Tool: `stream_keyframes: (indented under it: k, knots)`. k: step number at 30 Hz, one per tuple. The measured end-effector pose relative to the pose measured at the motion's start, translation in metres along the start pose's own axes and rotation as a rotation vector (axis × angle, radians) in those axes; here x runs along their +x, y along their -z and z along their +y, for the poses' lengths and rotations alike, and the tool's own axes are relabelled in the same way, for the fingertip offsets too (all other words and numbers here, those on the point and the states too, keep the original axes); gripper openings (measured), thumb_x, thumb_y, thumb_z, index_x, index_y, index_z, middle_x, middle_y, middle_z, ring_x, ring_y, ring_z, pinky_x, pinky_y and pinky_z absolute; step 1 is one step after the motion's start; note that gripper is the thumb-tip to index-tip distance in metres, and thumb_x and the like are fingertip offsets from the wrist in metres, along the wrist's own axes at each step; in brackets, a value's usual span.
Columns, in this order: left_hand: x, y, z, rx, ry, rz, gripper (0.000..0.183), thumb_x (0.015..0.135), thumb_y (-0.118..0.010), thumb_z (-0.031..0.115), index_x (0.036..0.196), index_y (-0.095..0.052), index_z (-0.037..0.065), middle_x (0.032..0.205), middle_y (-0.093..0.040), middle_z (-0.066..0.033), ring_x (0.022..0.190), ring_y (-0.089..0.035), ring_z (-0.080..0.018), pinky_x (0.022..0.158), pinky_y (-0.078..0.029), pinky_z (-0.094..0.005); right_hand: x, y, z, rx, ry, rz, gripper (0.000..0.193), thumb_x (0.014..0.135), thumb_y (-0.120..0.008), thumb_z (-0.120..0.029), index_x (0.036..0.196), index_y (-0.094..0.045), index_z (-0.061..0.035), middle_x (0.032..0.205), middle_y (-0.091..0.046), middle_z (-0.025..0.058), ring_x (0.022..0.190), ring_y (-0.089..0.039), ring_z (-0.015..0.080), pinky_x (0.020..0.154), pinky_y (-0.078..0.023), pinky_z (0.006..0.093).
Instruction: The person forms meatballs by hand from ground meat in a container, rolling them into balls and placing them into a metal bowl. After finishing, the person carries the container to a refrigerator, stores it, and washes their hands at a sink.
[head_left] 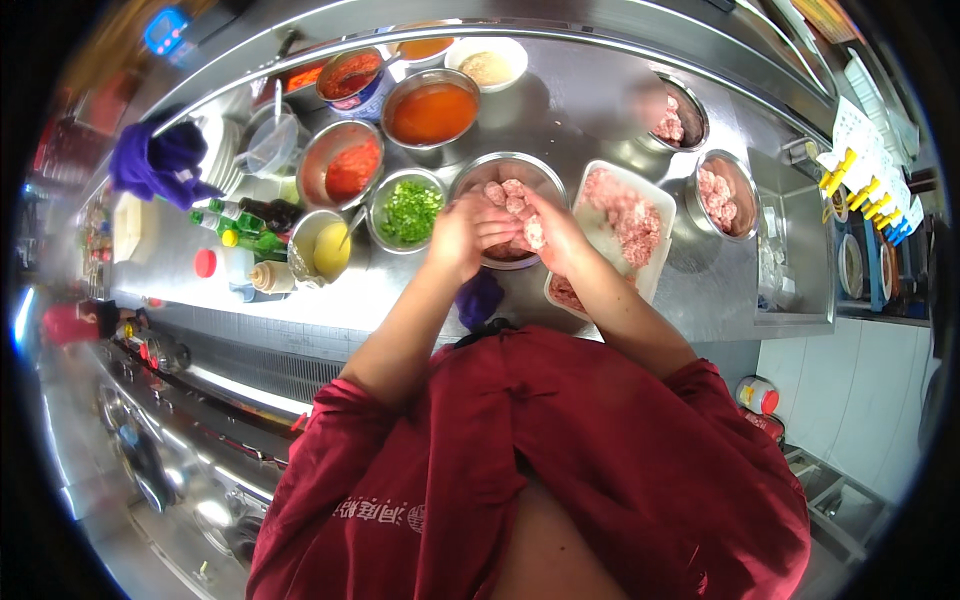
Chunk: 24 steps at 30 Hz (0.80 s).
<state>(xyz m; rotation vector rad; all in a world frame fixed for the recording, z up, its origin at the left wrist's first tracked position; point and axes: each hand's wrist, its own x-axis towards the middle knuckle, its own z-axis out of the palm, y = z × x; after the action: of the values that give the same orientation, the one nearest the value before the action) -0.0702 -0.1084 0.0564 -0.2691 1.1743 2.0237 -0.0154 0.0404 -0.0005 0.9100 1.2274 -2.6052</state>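
Note:
My left hand (pixel 468 232) reaches over a steel bowl (pixel 540 172) with its fingers stretched out and holds nothing that I can make out. My right hand (pixel 562 236) is curled around a clump of raw minced meat (pixel 534 233) at the bowl's near side. Several pale pink meatballs (pixel 508 194) lie in the bowl, partly hidden by my fingers. Just right of it, a white tray (pixel 655 277) carries loose minced meat (pixel 634 226), and my right forearm crosses its near left part.
Left of my hands stand a bowl of chopped green onions (pixel 409 211), a yellow-filled pot (pixel 331 249), red sauce bowls (pixel 432 112) and green bottles (pixel 260 243). Two steel bowls of meat (pixel 717 197) (pixel 672 122) stand right, beside a sink (pixel 797 310). A purple cloth (pixel 480 298) lies near my waist.

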Motion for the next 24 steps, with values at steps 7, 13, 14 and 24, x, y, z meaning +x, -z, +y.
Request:
stream_keyframes:
  k: [7,13,14,24]
  knots:
    - [0.014,0.018,-0.011,-0.093,0.184,0.139,0.028,0.092,-0.049,0.035,0.082,-0.055,0.01,0.075,-0.058,-0.0045,0.064,-0.056,-0.0192,0.059,-0.046,-0.0307,-0.029,-0.059,-0.024,-0.361,0.067,-0.071,0.072,0.089,-0.038,-0.063,0.119,-0.054,0.0004,0.092,-0.067,0.0165,0.052,-0.062,0.0214,0.051,-0.051,0.0249]
    - [0.05,0.045,-0.006,0.265,0.128,0.126,0.029,0.091,-0.053,0.029,0.069,-0.051,0.01,0.059,-0.052,-0.0021,0.048,-0.046,-0.0133,0.045,-0.037,-0.0236,-0.039,0.011,-0.057,-0.357,0.185,0.111,0.057,0.09,-0.045,-0.056,0.11,-0.058,-0.0038,0.082,-0.066,0.0106,0.058,-0.061,0.0129,0.051,-0.044,0.0215]
    - [0.059,0.05,-0.01,0.302,0.079,0.117,0.025,0.09,-0.055,0.027,0.075,-0.054,0.007,0.063,-0.054,-0.0027,0.052,-0.049,-0.0128,0.047,-0.039,-0.0236,-0.043,0.027,-0.055,-0.333,0.177,0.15,0.055,0.09,-0.046,-0.054,0.109,-0.059,-0.0041,0.081,-0.065,0.0094,0.061,-0.061,0.0127,0.054,-0.044,0.0222]
    - [0.114,0.081,-0.044,0.853,-0.341,0.118,0.031,0.087,-0.058,0.022,0.105,-0.061,-0.003,0.094,-0.066,-0.0122,0.083,-0.062,-0.018,0.076,-0.048,-0.029,-0.084,0.105,-0.047,-0.223,0.237,0.341,0.036,0.09,-0.053,-0.04,0.102,-0.062,-0.0073,0.08,-0.064,0.0033,0.065,-0.057,0.0106,0.062,-0.043,0.0228]
